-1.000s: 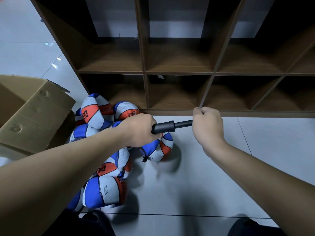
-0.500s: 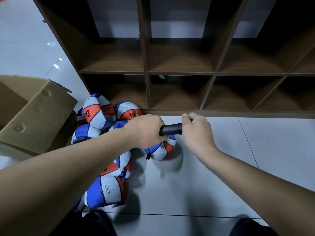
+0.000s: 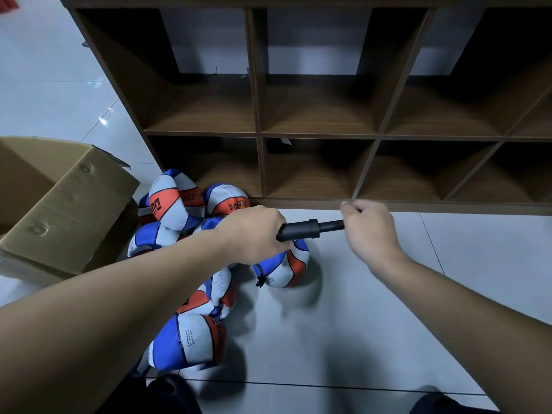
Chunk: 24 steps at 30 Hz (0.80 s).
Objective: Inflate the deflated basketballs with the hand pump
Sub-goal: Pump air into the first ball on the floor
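Gripping the black hand pump (image 3: 310,230) at both ends, the left hand (image 3: 254,234) wraps its barrel while the right hand (image 3: 370,231) closes round the handle, rod partly drawn out. Just below the pump sits a blue, white and orange basketball (image 3: 283,267) on the pale tiled floor (image 3: 358,309). More limp balls (image 3: 179,204) lie piled at left, beside a cardboard box (image 3: 65,204). A brown cubby shelf (image 3: 316,132) stands behind.

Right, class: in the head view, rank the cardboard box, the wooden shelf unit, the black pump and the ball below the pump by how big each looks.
1. Wooden shelf unit, largest.
2. Cardboard box, cut off at the left edge.
3. Ball below the pump.
4. Black pump, smallest; both hands hide its ends, so its full length is unsure.
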{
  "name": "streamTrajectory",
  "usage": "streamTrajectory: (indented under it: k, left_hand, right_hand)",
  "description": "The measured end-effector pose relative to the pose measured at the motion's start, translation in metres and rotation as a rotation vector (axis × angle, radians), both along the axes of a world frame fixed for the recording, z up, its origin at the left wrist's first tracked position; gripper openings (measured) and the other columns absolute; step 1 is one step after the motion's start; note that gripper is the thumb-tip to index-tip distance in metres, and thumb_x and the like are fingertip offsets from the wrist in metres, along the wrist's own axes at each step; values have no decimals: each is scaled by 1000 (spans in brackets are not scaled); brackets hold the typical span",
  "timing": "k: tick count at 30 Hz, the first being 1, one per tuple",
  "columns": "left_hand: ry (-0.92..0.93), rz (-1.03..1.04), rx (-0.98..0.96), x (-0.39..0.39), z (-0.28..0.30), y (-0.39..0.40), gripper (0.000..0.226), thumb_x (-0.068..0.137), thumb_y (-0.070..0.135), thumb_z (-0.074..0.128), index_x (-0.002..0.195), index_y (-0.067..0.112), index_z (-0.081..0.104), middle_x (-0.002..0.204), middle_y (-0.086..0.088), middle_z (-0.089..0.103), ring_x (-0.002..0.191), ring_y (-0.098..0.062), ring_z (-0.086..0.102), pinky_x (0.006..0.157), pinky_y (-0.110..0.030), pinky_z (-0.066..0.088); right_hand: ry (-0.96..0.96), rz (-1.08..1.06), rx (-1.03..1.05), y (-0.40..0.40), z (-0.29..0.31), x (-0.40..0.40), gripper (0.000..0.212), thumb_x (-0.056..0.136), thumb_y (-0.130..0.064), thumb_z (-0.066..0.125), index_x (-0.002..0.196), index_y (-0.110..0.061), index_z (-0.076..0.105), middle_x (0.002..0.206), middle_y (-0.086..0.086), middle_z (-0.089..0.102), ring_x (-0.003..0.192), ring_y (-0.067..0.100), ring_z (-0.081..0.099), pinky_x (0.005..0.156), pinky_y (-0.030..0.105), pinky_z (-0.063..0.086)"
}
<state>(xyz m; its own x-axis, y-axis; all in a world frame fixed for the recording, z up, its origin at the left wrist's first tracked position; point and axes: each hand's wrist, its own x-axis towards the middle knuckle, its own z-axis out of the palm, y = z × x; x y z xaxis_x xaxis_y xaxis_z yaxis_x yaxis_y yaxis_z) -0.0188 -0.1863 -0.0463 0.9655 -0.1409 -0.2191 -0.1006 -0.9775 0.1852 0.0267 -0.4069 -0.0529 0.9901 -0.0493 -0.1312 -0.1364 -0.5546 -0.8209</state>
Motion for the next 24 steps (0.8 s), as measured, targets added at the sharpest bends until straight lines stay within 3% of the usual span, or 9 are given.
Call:
streamTrajectory:
  k: [6,11,17,24]
  left_hand:
    - [22,28,2,-1,-3,10,34,94,53,63,78,24,60,69,2,62,66,-20,62,53,-30,39]
    - [53,13,42,1,-8,10,33,95,53,62,78,24,61,69,2,63,66,-20,63,57,-36,51]
    - [75,18,64,-1,-7,14,32,97,50,63,79,24,62,69,2,63,66,-20,64,56,-33,49]
    - [51,5,45,-2,-5,10,34,97,51,63,76,24,60,66,2,61,62,-19,62,52,-30,43]
  right_hand:
    - [46,-130,111,-39,4,20,46,103,-29,57,66,-20,31,55,-8,22,59,22,22,58,34,20]
    - [46,-172,133,-28,-2,12,43,98,-19,53,65,-22,26,56,-7,22,58,20,20,57,35,18]
    - [60,-177,118,-10,-4,1,41,92,-15,53,63,-21,25,58,-3,25,63,24,24,60,40,20]
    - [86,-105,85,2,-4,-6,43,95,-21,57,63,-20,29,57,-2,28,60,24,28,57,36,22]
